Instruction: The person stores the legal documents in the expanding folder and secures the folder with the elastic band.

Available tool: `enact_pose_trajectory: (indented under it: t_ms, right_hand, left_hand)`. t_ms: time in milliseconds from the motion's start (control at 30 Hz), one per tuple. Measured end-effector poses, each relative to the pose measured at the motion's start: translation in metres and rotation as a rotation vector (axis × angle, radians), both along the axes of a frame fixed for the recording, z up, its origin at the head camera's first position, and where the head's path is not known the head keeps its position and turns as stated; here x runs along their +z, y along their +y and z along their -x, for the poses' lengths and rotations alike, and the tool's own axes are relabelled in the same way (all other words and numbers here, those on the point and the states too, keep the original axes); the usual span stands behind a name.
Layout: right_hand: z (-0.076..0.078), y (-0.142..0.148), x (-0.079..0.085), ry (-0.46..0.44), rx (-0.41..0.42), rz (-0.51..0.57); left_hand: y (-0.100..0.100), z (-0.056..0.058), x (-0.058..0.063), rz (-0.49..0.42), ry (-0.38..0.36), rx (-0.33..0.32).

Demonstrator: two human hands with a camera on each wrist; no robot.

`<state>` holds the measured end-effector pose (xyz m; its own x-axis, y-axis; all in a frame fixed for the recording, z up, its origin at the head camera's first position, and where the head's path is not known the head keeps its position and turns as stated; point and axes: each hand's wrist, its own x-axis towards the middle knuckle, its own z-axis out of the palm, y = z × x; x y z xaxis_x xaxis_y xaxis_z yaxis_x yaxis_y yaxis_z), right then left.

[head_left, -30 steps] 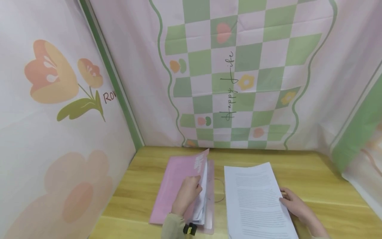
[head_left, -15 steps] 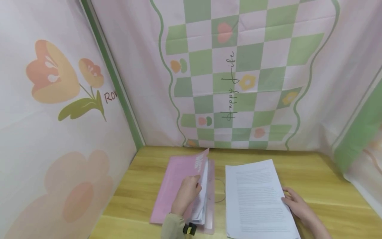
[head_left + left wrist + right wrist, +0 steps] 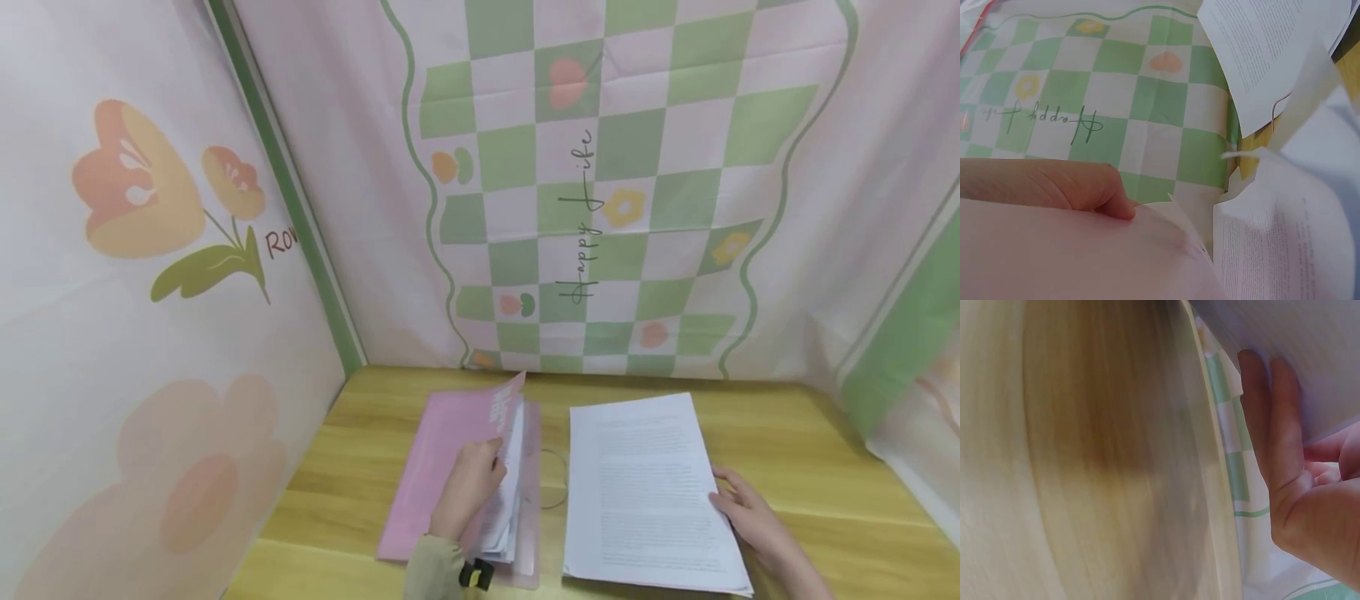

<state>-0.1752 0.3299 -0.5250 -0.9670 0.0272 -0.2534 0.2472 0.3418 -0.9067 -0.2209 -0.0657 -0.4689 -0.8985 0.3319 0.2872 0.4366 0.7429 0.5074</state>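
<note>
Papers (image 3: 645,492), a printed stack: in the right hand (image 3: 753,518), which pinches its right edge, thumb above, fingers beneath. Change: a second ago the lower edge runs out of the head view; now it shows whole, the top edge farther from the person.

Left hand (image 3: 471,483): well to the left of that grip, fingers curled on the free edge of a pink folder (image 3: 420,483), apparently pinching it; thumb contact not clear. Unchanged, as is the folder. Inner sheets (image 3: 501,533): just right of the left grip, under the lifted cover. Meaning, as judged: the papers are being adjusted outside the folder while it stays partly open.

Loop (image 3: 565,479): thin, between the two grips.

Table (image 3: 825,467): wood-grained, around and beneath both.

Curtain (image 3: 645,167): green-checked, beyond both grips.
</note>
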Motion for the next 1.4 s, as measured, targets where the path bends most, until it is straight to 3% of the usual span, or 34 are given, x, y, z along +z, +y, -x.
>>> enact_pose_trajectory:
  t_ms: [300, 533, 1100, 1400]
  right_hand:
    - [0.000, -0.001, 0.007, 0.001, -0.031, -0.062]
    - [0.001, -0.004, 0.011, 0.013, -0.034, -0.032]
    - [0.008, -0.030, -0.003, 0.050, -0.027, 0.088]
    - [0.013, -0.041, -0.012, 0.062, -0.031, 0.075]
  left_hand:
    - [-0.003, -0.001, -0.001, -0.009, 0.114, -0.017]
    - [-0.005, 0.000, 0.006, 0.013, 0.063, 0.003]
    - [-0.010, 0.004, 0.008, -0.002, 0.057, -0.002]
    - [-0.011, 0.004, 0.009, -0.009, 0.060, -0.013]
